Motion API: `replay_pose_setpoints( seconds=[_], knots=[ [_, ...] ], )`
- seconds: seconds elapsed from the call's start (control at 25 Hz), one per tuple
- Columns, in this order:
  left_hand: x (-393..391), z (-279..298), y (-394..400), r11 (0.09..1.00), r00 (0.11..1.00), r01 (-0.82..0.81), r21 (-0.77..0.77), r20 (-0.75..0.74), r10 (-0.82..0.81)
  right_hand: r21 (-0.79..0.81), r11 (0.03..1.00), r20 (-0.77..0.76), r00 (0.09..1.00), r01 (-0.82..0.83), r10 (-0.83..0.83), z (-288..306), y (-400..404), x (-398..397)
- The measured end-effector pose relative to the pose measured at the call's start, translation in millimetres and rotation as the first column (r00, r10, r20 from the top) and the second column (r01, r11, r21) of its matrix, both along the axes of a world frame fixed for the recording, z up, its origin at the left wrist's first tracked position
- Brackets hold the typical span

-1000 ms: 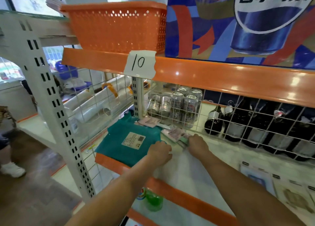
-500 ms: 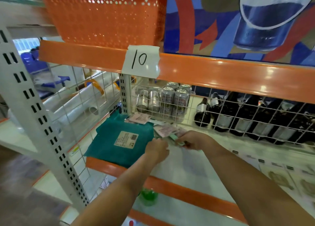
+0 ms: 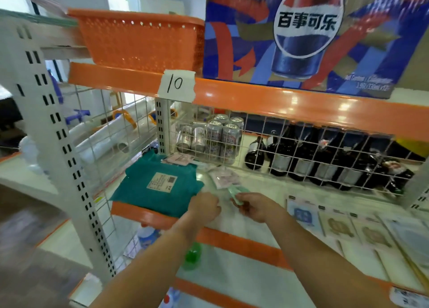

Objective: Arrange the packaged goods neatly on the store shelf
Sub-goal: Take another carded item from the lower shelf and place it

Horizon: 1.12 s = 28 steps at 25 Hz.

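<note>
A small pale green packet (image 3: 236,195) sits near the front edge of the shelf (image 3: 267,193), toward its left half, pinched in the fingers of the right hand (image 3: 254,206), which curl around its lower end while the rest sticks up and away toward the back. It looks thin and light, a soft flat sachet that would bend or slip if squeezed at a corner, so holding it by one short end, or flat between thumb and fingers, seems the safest hold. Just behind it lie pink and white packets (image 3: 224,178) spread loosely on the shelf, and a further pink packet (image 3: 177,160) rests at the back, beside the wire grid (image 3: 301,154). The left hand (image 3: 204,206) is close beside the right, knuckles up and fingers curled under; whether it holds anything cannot be told. It sits at the right edge of a folded teal cloth pack (image 3: 157,187) that fills the left front corner of the shelf. Both forearms reach in from the front, low and roughly parallel. Behind the grid stand silver cans (image 3: 219,138) and dark bottles (image 3: 325,159). Flat card-backed packs (image 3: 336,228) lie along the right front of the shelf. Above, an orange basket (image 3: 141,45) and a cola carton (image 3: 313,33) rest on the upper shelf, with a paper tag (image 3: 177,85) marked 10 on its edge.
</note>
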<state>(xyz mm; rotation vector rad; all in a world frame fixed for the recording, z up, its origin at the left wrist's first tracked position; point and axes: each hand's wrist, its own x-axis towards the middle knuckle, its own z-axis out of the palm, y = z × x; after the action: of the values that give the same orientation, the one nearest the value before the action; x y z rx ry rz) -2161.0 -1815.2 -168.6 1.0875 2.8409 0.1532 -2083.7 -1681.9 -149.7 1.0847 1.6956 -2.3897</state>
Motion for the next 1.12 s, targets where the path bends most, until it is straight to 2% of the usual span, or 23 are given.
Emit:
replay_pose_setpoints(
  seconds=[0.16,0.28,0.48,0.64,0.84,1.12],
  knots=[
    [34.7,-4.0,-14.7,0.999,0.999,-0.03,0.041,0.036,0.029,-0.081,0.995,-0.078,0.995,0.054,-0.061,2.6,-12.9,52.0],
    [68.1,-8.1,-31.8,0.992,0.994,-0.059,0.114,0.098,0.048,-0.03,0.999,-0.126,0.992,0.02,-0.024,-4.3,-27.6,87.7],
    [123.6,-21.8,-70.5,0.958,0.991,-0.118,0.262,0.097,0.095,0.019,0.999,-0.176,0.983,-0.038,0.041,-26.0,-61.5,130.2],
    [149.1,-36.0,-97.7,0.969,0.985,-0.15,0.197,0.115,0.129,-0.002,0.998,-0.177,0.982,-0.066,0.065,-42.5,-89.7,156.3],
    [148.4,-40.1,-113.9,0.944,0.959,-0.208,0.255,0.244,0.145,-0.034,0.999,-0.183,0.983,-0.024,0.017,-50.4,-113.7,164.1],
    [142.6,-50.5,-158.8,0.855,0.882,-0.338,0.393,0.45,0.141,-0.095,0.994,-0.173,0.983,0.048,-0.064,-66.6,-177.9,162.9]
  ],
)
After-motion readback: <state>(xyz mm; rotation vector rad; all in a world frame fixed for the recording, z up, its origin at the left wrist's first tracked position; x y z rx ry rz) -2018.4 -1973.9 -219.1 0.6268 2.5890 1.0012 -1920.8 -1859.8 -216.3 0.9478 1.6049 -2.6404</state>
